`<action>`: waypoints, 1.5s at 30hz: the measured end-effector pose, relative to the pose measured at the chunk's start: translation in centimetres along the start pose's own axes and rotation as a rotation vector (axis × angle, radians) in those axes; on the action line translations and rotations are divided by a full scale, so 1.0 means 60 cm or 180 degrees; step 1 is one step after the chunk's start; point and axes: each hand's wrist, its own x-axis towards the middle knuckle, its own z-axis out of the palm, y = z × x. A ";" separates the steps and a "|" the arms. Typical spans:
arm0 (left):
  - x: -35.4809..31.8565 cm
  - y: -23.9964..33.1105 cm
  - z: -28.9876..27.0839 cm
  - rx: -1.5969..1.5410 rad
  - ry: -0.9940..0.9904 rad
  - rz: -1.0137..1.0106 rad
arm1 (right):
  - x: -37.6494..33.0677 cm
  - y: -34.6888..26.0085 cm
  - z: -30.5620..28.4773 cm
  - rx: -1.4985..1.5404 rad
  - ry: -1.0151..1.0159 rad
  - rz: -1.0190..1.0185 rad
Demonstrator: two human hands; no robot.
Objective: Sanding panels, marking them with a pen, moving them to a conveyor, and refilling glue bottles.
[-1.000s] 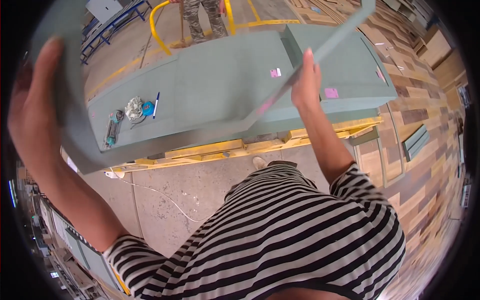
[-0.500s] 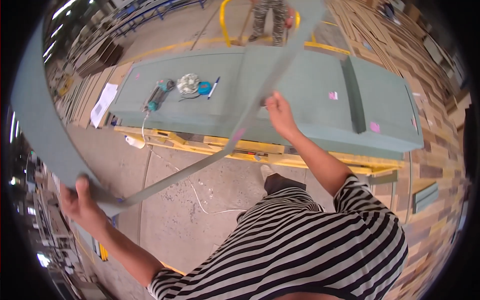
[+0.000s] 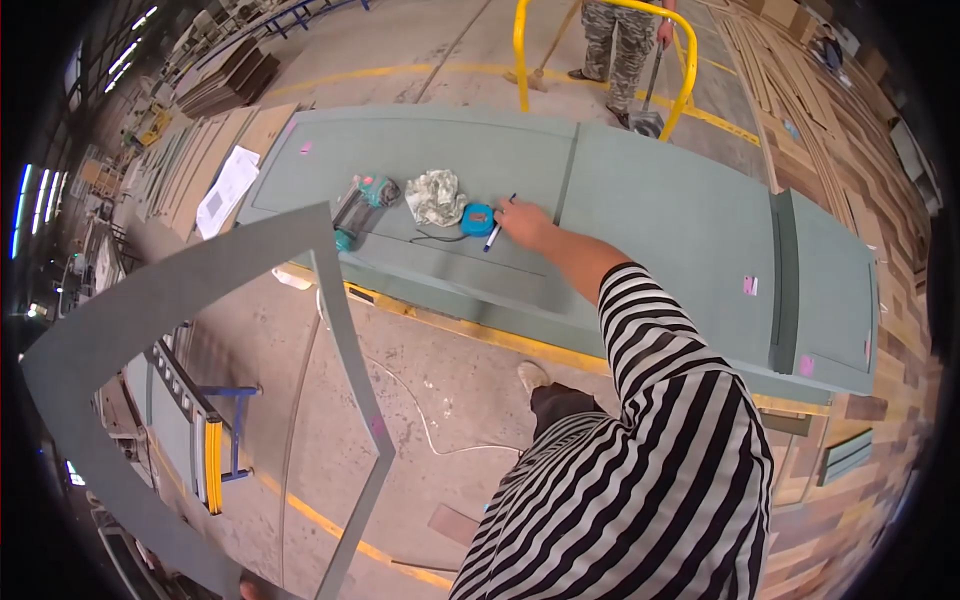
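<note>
My left hand shows only a fingertip or so at the lower edge, gripping a grey-green panel frame with a large opening. The frame stands up tilted at the left, one corner overlapping the near edge of the panel stack. My right hand is stretched over the stack, its fingers pinching a blue-and-white pen. Just left of the pen lie a blue tape measure and a crumpled patterned cloth. Farther left, a teal power tool is partly behind the frame's corner.
Yellow supports carry the stack. A paper sheet lies at its left end. A raised grey-green strip crosses its right part. Beyond stand a yellow rail and a person in camouflage trousers. A cable trails across the floor.
The frame has swung left and down off the middle of the stack, with my left hand moving to the lower edge. My right hand has let go of it and moved to the pen.
</note>
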 end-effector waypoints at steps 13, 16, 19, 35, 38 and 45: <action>0.034 0.029 -0.021 0.0224 -0.0498 0.0037 | -0.062 -0.022 -0.048 0.0698 -0.0551 0.0090; 0.008 0.065 -0.042 -0.0506 -0.0505 -0.0225 | -0.077 -0.050 0.001 -0.0594 -0.0745 -0.0222; -0.034 0.068 -0.151 -0.0724 -0.0560 0.0104 | -0.151 -0.051 0.006 0.0478 -0.0106 0.0183; -0.171 0.268 -0.046 -0.1237 -0.3089 0.1576 | -1.183 -0.209 -0.128 0.2318 0.1730 0.2917; -0.325 0.440 -0.012 -0.1739 -0.3400 0.2185 | -1.377 -0.134 -0.135 0.3084 0.2412 0.4648; -0.662 0.786 -0.015 -0.2325 -0.3160 0.3387 | -1.728 -0.071 -0.117 0.2051 0.2712 0.5648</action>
